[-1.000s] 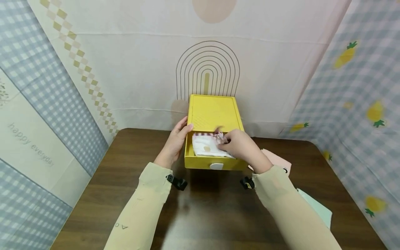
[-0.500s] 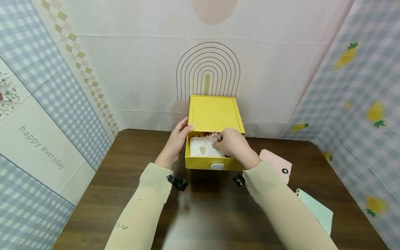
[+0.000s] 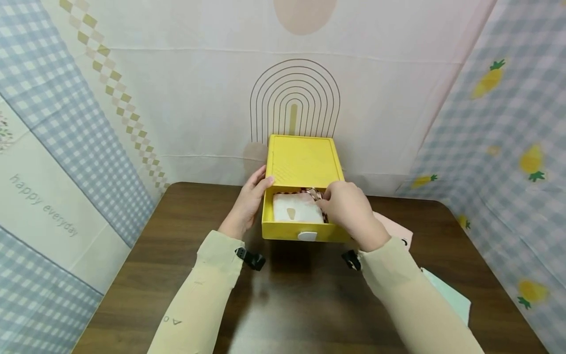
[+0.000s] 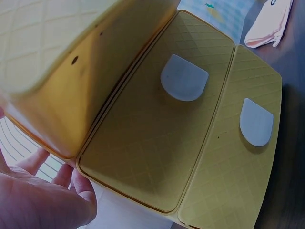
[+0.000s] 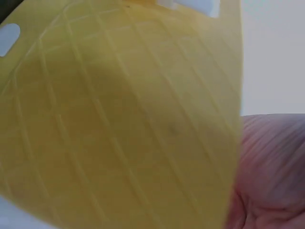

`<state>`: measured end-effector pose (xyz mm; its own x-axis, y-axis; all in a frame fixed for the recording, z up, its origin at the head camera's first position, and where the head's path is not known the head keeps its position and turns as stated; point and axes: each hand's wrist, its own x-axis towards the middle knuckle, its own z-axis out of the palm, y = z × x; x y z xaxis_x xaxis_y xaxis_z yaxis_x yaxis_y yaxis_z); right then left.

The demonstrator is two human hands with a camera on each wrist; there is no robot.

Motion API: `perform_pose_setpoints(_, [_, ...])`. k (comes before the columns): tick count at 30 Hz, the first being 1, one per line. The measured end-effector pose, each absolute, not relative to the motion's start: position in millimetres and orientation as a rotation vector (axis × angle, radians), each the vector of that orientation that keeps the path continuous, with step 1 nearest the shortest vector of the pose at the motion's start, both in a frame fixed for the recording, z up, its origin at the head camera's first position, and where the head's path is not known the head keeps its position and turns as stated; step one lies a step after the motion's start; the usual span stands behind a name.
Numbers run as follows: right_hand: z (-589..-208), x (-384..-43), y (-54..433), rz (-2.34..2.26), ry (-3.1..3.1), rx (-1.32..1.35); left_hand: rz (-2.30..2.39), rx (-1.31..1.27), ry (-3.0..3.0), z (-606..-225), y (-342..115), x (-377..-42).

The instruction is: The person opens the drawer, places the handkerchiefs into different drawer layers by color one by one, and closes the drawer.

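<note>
The right hand (image 3: 351, 209) seems to pinch the checked edge (image 3: 312, 192) of the white cloth (image 3: 295, 204), and the left hand (image 3: 245, 204) rests against the side of the yellow box (image 3: 305, 160). The right hand just moved right, and the cloth shifted a bit too. The cloth sits in the pulled-out drawer (image 3: 283, 230), but looks not quite settled.

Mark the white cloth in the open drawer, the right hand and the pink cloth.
White cloth (image 3: 305, 207), head view: middle of its upper face.
Right hand (image 3: 352, 209), head view: back of the hand.
Pink cloth (image 4: 270, 24), left wrist view: middle of its visible part.
</note>
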<state>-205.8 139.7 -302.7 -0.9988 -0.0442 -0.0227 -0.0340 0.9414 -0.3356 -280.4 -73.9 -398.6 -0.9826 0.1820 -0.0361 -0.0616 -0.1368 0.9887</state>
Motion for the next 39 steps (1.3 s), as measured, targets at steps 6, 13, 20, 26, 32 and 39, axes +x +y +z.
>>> perform_pose_setpoints(6, [-300.2,-200.2,145.8,-0.658,3.094,-0.070,2.255,0.124,1.936,-399.3,-75.6,-282.2])
perform_pose_setpoints(13, [-304.5,-196.0,149.7,-0.803,3.060,-0.075,2.256,0.126,1.930,-401.2,-75.0,-282.8])
perform_pose_setpoints(20, [-300.5,-183.5,149.7,-0.932,3.116,-0.122,2.267,0.130,1.915,-401.6,-75.6,-283.6])
perform_pose_setpoints(26, [-298.2,-166.4,150.8,-1.142,3.109,-0.172,2.261,0.133,1.911,-399.9,-74.6,-282.8])
perform_pose_setpoints(32, [-301.0,-149.4,150.1,-1.286,3.033,-0.186,2.256,0.138,1.918,-398.1,-74.5,-281.6])
perform_pose_setpoints(39, [-312.0,-133.7,146.0,-1.446,2.824,-0.252,2.265,0.144,1.910,-398.3,-74.3,-281.6])
